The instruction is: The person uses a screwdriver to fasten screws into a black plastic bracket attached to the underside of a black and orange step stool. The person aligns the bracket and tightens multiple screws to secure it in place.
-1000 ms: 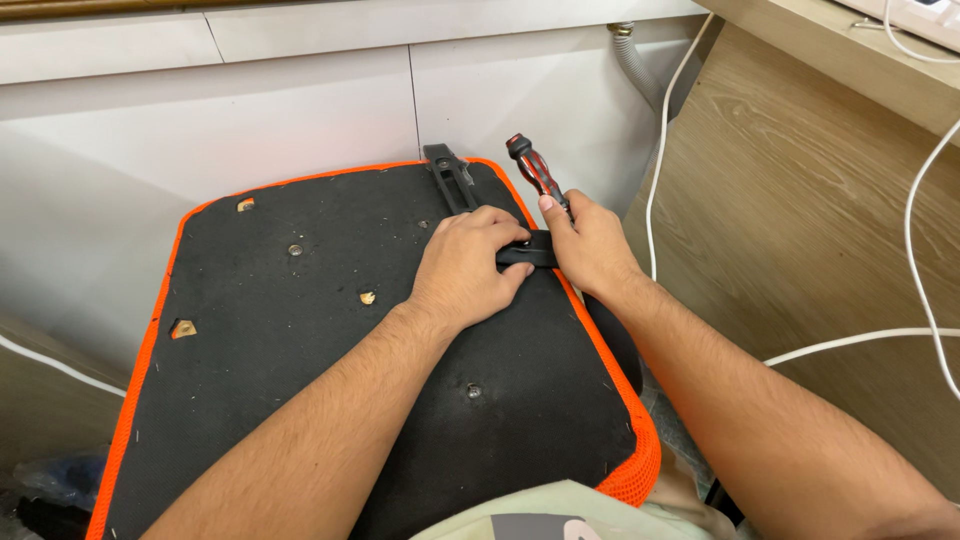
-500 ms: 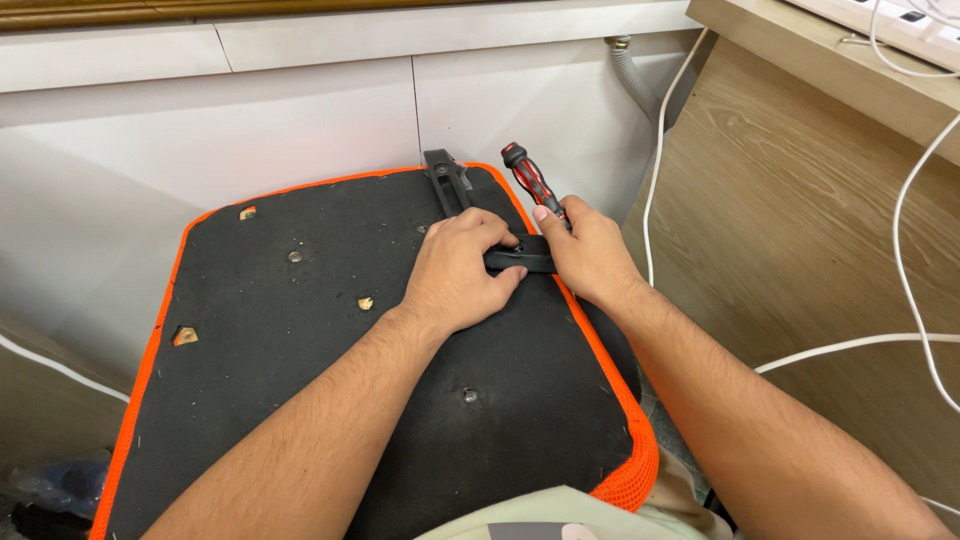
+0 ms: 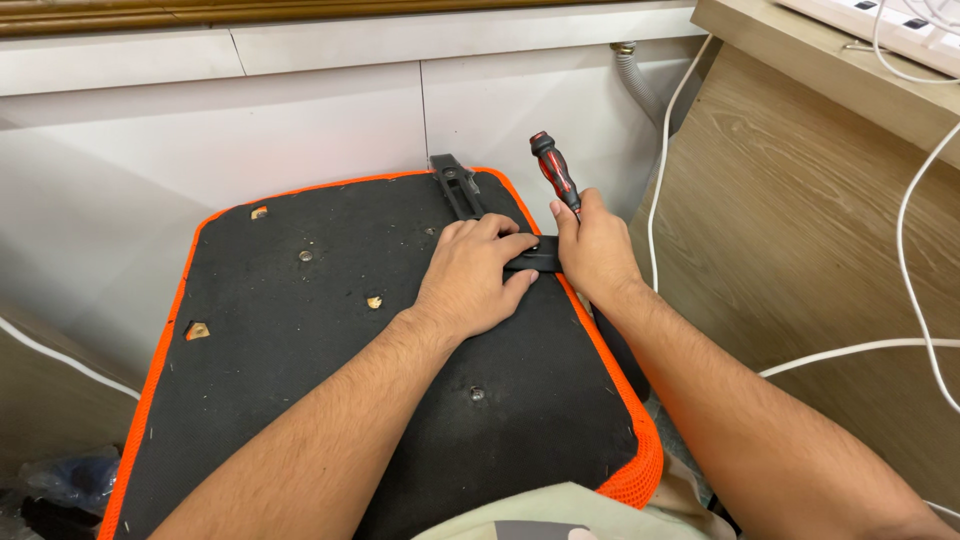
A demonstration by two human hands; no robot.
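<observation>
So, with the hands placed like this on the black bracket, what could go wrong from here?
1. The left hand lies flat on the black bracket, with its fingers close to where the right hand holds the screwdriver. If the tool slipped, it might hit them.
2. The seat base seems to rest upturned near the person's lap, so hard pressing could tip or shift it.
3. The white cable lies near the right forearm and could snag.

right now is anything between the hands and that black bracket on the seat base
Nothing visible is. The left hand lies flat on the black bracket, and the right hand, gripping a red and black screwdriver, presses against its outer end at the orange edge of the seat base.
</observation>
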